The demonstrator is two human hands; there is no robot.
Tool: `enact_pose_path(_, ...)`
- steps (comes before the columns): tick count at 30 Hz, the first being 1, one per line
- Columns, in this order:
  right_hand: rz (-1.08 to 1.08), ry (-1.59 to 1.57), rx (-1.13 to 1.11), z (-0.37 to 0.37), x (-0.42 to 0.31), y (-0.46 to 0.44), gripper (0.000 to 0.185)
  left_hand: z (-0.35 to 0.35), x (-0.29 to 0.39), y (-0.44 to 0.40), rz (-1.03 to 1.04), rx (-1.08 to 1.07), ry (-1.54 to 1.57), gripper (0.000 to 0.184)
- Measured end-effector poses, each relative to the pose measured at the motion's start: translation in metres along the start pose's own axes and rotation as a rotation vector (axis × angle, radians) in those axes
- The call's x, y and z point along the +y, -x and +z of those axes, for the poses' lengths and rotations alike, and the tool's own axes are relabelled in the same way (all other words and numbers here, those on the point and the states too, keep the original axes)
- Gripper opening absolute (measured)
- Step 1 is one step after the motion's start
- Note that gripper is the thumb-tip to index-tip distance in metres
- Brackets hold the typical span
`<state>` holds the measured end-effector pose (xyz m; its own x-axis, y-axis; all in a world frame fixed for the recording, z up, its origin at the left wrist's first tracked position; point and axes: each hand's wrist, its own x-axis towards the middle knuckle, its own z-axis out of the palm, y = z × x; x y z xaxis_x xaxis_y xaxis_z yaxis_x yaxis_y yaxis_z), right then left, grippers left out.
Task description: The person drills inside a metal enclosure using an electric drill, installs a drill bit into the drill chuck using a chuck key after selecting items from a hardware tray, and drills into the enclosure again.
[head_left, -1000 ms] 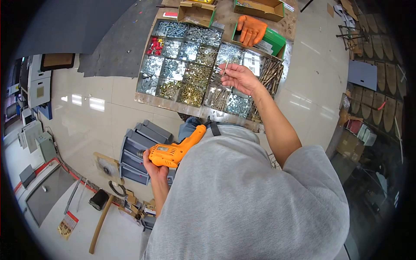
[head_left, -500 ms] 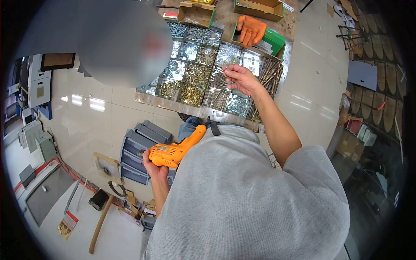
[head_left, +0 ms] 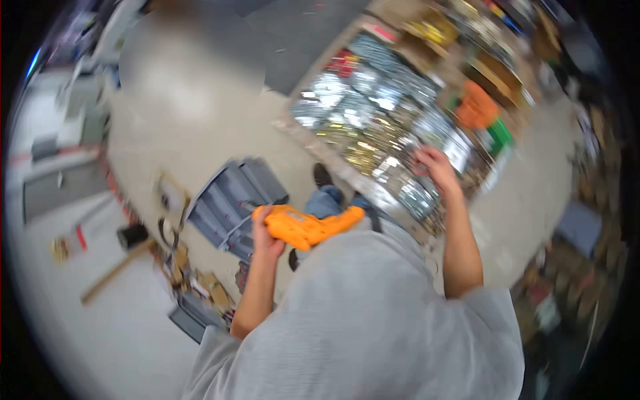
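The orange power drill (head_left: 303,227) is held by its front end in my left hand (head_left: 267,237), with its handle against the grey shirt. My right hand (head_left: 435,167) is over the compartment trays, its fingers bent together; motion blur hides what, if anything, is between them. Beneath and around it lie sorted metal parts (head_left: 417,199) in the trays, silver and yellowish. Red pieces (head_left: 343,63) fill one compartment at the far left. Beyond my right hand, an orange glove (head_left: 477,107) rests on a green box (head_left: 499,137).
Grey plastic bins (head_left: 237,203) stand on the floor left of my legs. Open cardboard boxes (head_left: 497,77) sit at the table's far side. A wooden handle (head_left: 117,272) and black roll (head_left: 132,235) are at the lower left. Stacked goods line the right.
The view has turned and blurred, so the table appears further right and tilted. The drill is still in my left hand and has shifted rightward in view. My right hand remains over the trays.
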<state>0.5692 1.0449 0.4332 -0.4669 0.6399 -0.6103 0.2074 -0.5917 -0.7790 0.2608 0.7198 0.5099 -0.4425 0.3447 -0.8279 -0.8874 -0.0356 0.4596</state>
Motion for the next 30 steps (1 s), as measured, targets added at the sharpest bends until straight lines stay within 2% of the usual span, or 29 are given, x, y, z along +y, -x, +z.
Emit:
enact_pose_path(2, 0.069, 0.067, -0.097, 0.012, 0.003, -0.005, 0.023, -0.017, -0.005, -0.010, -0.068, -0.012, 0.088, 0.036)
enact_pose_path(5, 0.130, 0.157, -0.114, 0.033, 0.010, 0.004, 0.042, -0.019, -0.011, 0.002, -0.040, 0.043, 0.081, 0.034)
enact_pose_path(11, 0.161, 0.426, -0.317, 0.085, 0.041, 0.045, 0.014, -0.068, -0.034, 0.000, -0.111, -0.001, 0.256, 0.030)
enact_pose_path(16, 0.325, 0.627, -0.477, 0.126, 0.065, 0.094, 0.016, -0.114, -0.059, 0.003, -0.016, 0.048, 0.225, 0.027)
enact_pose_path(19, 0.359, 0.702, -0.446, 0.141, 0.094, 0.123, 0.015, -0.150, -0.068, 0.009, -0.028, 0.003, 0.267, 0.026)
enact_pose_path(20, 0.369, 0.737, -0.420, 0.141, 0.108, 0.134, 0.020, -0.162, -0.074, 0.012, -0.037, 0.015, 0.296, 0.026)
enact_pose_path(23, 0.473, 0.836, -0.209, 0.145, 0.146, 0.186, 0.022, -0.207, -0.079, 0.022, -0.077, 0.060, 0.348, 0.027)
enact_pose_path(26, 0.504, 0.931, -0.131, 0.137, 0.182, 0.240, 0.021, -0.254, -0.091, 0.044, -0.155, 0.053, 0.402, 0.025)
enact_pose_path(30, 0.519, 1.149, -0.297, 0.113, 0.218, 0.273, 0.024, -0.315, -0.099, 0.066, -0.173, 0.107, 0.487, 0.026)
